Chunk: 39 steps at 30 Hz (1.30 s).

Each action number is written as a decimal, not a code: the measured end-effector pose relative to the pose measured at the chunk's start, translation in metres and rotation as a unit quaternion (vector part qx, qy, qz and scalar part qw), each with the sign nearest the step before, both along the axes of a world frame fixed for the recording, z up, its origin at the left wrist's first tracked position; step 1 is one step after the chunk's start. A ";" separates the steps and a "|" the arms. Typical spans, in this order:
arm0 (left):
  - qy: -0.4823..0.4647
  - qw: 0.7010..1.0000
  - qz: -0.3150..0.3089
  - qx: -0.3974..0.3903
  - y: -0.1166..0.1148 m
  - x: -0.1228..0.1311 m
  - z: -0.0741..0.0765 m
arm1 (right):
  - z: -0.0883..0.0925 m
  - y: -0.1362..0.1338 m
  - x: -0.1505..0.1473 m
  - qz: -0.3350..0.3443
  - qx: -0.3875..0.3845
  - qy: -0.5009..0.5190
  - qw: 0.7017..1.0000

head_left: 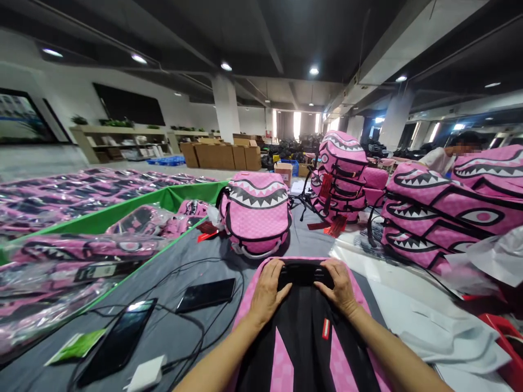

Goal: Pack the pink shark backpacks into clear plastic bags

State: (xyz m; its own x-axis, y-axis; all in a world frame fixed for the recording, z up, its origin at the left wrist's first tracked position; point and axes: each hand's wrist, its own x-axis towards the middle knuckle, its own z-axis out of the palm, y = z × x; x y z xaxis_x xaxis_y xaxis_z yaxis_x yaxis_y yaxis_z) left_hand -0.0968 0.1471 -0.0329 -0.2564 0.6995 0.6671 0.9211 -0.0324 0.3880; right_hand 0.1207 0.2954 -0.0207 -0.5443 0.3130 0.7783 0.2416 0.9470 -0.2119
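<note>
From the head view, left hand [267, 288] and right hand [340, 286], half-curled, grip the top corners of a pink backpack [307, 332] toward the near edge of the counter [304, 234] — likely light, soft, best held there.

Ceiling lamps [226, 66] glow; far windows [297, 125] blown out; edges stretched.

The near backpack [281, 362] is checked pink with black straps [260, 356] and a red label [326, 329], the counter [303, 238] grey.

Stacked pink backpacks [433, 216] suggest a bag workshop.
</note>
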 end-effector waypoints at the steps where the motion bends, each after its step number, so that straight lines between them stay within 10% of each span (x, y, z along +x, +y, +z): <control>1: 0.028 1.000 -0.002 0.011 -0.010 0.003 -0.007 | -0.001 -0.009 0.007 -0.002 -0.003 -0.021 1.000; 6: 0.089 0.988 -0.048 -0.113 -0.029 -0.001 -0.008 | 0.000 -0.030 0.029 -0.004 -0.041 -0.160 0.986; 10: 0.053 0.950 -0.061 -0.301 0.017 -0.015 0.007 | 0.002 -0.003 0.005 -0.041 -0.109 -0.286 0.951; 15: -0.001 0.933 -0.008 -0.358 0.075 -0.024 0.025 | 0.004 0.040 -0.045 -0.158 -0.146 -0.399 0.891; 23: -0.050 0.902 0.016 -0.428 0.066 0.036 0.029 | -0.020 0.046 -0.055 -0.184 -0.092 -0.350 0.914; 28: -0.032 0.933 0.059 -0.353 0.066 0.049 0.004 | 0.005 0.040 -0.049 -0.210 -0.043 -0.293 0.932; 34: -0.010 0.966 0.125 -0.226 0.047 0.051 -0.021 | 0.061 0.103 -0.053 -0.185 -0.087 -0.492 0.846; 39: 0.077 0.965 -0.026 -0.248 0.066 0.038 -0.021 | 0.049 0.149 -0.081 -0.164 -0.127 -0.546 0.812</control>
